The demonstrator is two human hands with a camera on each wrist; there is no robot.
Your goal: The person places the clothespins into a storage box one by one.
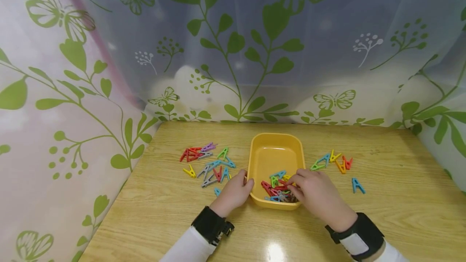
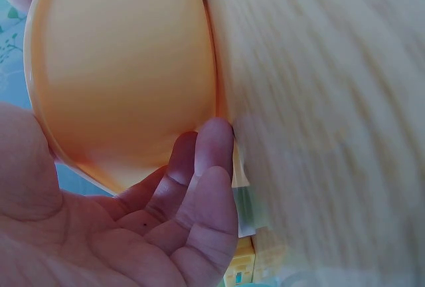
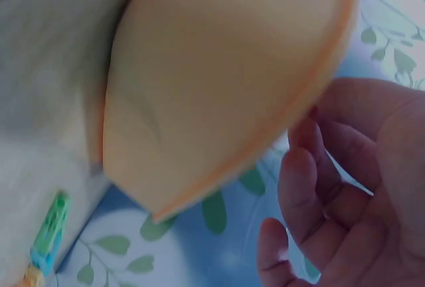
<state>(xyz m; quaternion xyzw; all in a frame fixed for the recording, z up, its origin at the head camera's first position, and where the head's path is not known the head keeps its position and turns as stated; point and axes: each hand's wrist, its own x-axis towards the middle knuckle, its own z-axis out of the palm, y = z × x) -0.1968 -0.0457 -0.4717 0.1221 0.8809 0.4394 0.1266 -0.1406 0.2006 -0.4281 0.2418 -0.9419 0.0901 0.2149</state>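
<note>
A yellow plastic tray (image 1: 271, 157) stands on the table, with a heap of colored clothespins (image 1: 276, 198) at its near end. My left hand (image 1: 236, 191) grips the tray's left side, thumb at the rim; in the left wrist view the fingers (image 2: 214, 144) curl against the outer wall. Over the near right corner, my right hand (image 1: 320, 195) pinches a red clothespin (image 1: 282, 188) between thumb and fingertips, above the heap. In the right wrist view the tray wall (image 3: 219, 88) hides most of what those fingertips hold.
Left of the tray lie several loose clothespins (image 1: 217, 173) in red, blue, grey, purple, green and yellow. More clothespins (image 1: 340, 165) lie to the right, with a blue clothespin (image 1: 358, 185) apart from them. A curtain (image 1: 233, 51) with leaves and butterflies hangs behind the wooden table (image 1: 153, 213).
</note>
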